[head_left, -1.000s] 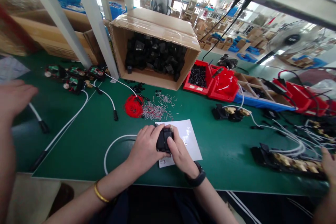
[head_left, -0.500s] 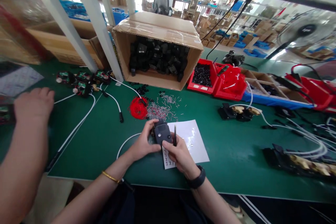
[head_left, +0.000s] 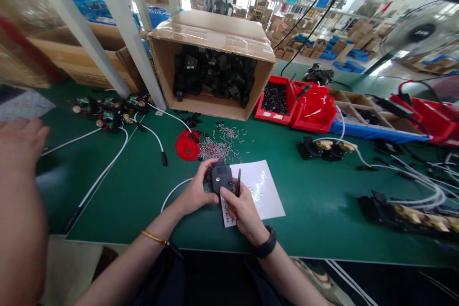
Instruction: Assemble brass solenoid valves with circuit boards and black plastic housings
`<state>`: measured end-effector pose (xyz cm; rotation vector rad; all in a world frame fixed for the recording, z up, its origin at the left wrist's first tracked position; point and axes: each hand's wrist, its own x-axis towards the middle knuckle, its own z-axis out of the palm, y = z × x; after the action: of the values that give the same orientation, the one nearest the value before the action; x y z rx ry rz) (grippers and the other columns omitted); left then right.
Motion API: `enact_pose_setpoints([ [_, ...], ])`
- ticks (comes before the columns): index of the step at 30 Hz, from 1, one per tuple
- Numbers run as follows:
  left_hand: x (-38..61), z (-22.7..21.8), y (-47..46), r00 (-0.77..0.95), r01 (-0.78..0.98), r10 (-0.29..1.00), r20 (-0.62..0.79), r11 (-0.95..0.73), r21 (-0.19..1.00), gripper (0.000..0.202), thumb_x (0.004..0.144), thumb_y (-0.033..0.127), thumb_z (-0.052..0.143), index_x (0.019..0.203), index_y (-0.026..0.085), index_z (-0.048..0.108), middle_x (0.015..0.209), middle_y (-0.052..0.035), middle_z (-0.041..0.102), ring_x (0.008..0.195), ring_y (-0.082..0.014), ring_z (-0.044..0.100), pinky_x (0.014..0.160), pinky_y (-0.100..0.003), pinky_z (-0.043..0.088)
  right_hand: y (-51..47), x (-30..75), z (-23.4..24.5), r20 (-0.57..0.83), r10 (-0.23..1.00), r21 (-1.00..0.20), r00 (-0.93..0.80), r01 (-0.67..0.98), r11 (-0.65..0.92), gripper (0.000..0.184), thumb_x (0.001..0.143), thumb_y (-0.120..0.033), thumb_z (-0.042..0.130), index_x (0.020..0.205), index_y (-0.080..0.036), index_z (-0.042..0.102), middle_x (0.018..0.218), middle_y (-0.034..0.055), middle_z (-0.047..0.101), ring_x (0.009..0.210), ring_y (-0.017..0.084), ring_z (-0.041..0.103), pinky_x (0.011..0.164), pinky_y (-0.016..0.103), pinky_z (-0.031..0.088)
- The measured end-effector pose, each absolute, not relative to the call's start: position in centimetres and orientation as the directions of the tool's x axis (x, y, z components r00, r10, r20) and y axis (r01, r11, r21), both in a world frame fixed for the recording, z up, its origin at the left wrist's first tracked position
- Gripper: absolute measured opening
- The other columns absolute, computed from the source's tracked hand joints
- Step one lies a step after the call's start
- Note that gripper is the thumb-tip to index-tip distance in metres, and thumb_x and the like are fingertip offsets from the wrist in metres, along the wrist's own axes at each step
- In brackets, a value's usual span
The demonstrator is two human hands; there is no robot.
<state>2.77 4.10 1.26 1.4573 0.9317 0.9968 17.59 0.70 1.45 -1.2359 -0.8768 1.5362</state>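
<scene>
My left hand [head_left: 196, 192] grips a black plastic housing [head_left: 223, 182] from its left side, fingers behind it and thumb at its lower edge. One round silver dot shows on the housing's face, with a small dark round spot lower right. My right hand [head_left: 241, 206] holds dark tweezers [head_left: 238, 182] upright, and its thumb presses on the housing's lower edge. Beneath the hands lies a white sheet [head_left: 270, 196] with rows of small silver dots, partly covered by my right hand. A white cable [head_left: 175, 192] runs behind my left wrist.
A cardboard box [head_left: 211, 33] of black parts stands behind loose metal pins [head_left: 218, 147] and a red wire coil [head_left: 187, 145]. Red bins [head_left: 274, 117] are right of it. Cabled assemblies [head_left: 409, 215] lie right. Another person's arm [head_left: 21, 177] reaches in from the left.
The other person's hand has moved left, and the dark part by it is out of sight. My hands keep their grip on the housing and tweezers; the view has shifted slightly.
</scene>
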Motion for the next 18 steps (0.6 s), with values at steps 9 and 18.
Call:
enact_pose_setpoints([
  [9,4.4,-0.1,3.7,0.229,0.232,0.971,0.077,-0.131,0.964,0.072,0.055,0.019,0.079,0.115,0.021,0.04,0.112,-0.0062,0.054,0.098,-0.0234,0.056,0.086,-0.036,0.045,2.0,20.1,3.9,0.127,0.976,-0.749,-0.176,0.629,0.211,0.091,0.058,-0.022,0.08,0.136,-0.024,0.032,0.131,0.0133,0.044,0.109,0.031,0.053,0.082,0.044,0.051],
  [18,4.1,-0.2,4.6,0.265,0.193,0.953,0.144,-0.199,0.961,0.062,0.061,0.02,0.073,0.115,0.02,0.042,0.115,-0.0088,0.051,0.104,-0.0251,0.054,0.09,-0.04,0.043,3.9,21.7,9.3,0.299,0.814,-0.538,-0.499,0.616,0.575,0.064,0.069,-0.04,0.072,0.121,-0.018,0.043,0.107,0.0113,0.053,0.093,0.026,0.057,0.071,0.037,0.054],
])
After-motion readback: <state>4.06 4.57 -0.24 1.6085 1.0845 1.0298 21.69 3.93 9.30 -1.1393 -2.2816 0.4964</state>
